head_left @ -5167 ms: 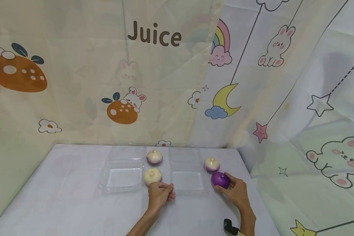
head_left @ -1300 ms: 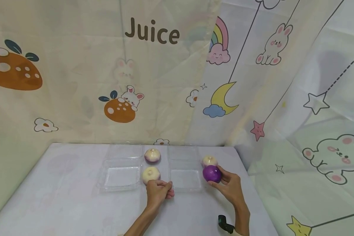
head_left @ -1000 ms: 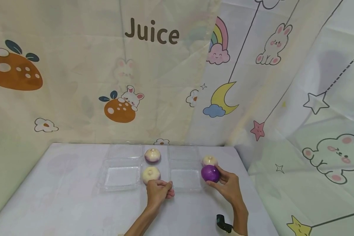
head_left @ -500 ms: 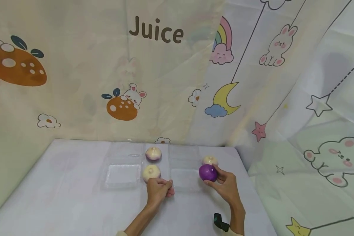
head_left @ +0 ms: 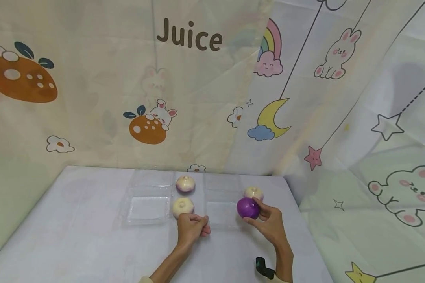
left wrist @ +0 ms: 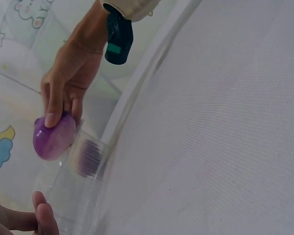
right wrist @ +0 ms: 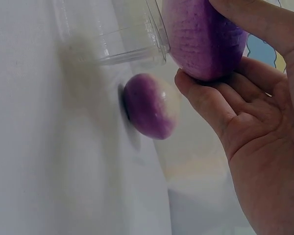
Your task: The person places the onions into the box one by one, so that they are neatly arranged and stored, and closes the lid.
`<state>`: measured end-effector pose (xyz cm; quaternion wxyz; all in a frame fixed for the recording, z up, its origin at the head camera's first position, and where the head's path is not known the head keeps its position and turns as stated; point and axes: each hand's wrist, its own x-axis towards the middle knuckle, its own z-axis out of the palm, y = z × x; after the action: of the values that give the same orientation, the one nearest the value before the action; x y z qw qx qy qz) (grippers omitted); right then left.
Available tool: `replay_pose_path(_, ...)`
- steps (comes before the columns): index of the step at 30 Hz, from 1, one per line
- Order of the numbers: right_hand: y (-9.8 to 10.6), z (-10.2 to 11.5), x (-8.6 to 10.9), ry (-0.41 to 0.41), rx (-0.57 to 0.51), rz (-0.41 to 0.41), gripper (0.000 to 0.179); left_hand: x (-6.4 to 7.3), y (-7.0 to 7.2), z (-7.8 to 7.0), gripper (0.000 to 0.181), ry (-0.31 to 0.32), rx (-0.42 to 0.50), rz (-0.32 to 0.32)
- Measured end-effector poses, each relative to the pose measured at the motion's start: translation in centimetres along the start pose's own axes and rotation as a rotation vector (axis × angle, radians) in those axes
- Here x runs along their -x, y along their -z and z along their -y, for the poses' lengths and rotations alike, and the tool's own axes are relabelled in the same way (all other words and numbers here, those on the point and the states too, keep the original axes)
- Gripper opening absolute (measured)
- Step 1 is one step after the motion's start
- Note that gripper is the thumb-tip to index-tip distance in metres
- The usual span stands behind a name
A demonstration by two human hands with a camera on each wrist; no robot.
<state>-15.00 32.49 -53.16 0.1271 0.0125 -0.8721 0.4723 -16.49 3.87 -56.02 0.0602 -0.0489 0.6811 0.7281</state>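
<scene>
In my right hand [head_left: 269, 220] a shiny purple turnip [head_left: 248, 208] is gripped between thumb and fingers, its purple side up, raised off the table. It hangs by the right edge of a clear plastic container [head_left: 222, 225], near its rim in the right wrist view. The left hand [head_left: 191, 228] pinches the near left edge of that container, thumb against curled fingers. Just beyond the left hand lies a cream-topped turnip [head_left: 183, 206], partly covered by it. Behind the held turnip sits another cream-and-purple turnip [head_left: 254, 192] on the table, partly hidden.
A second clear container [head_left: 148, 209] with a raised lid stands on the left of the white table [head_left: 92, 236]. One more turnip [head_left: 185, 184] lies between the containers towards the back. A printed curtain [head_left: 92, 125] hangs behind the table.
My right hand has lifted the purple turnip from the right side of the table and brought it left to the right container's edge. The left hand stays at the container.
</scene>
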Motion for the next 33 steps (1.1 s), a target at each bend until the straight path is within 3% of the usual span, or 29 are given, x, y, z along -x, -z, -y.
replay_pose_path(20,-1.1,0.2,-0.3,0.023,-0.075,0.061,0.079,0.0,0.0,0.0,0.02,0.002,0.015,0.011)
replay_pose_path(33,-1.4,0.7,-0.3,0.014,-0.06,0.058,0.08,0.0,0.0,0.0,0.02,-0.005,0.012,0.014)
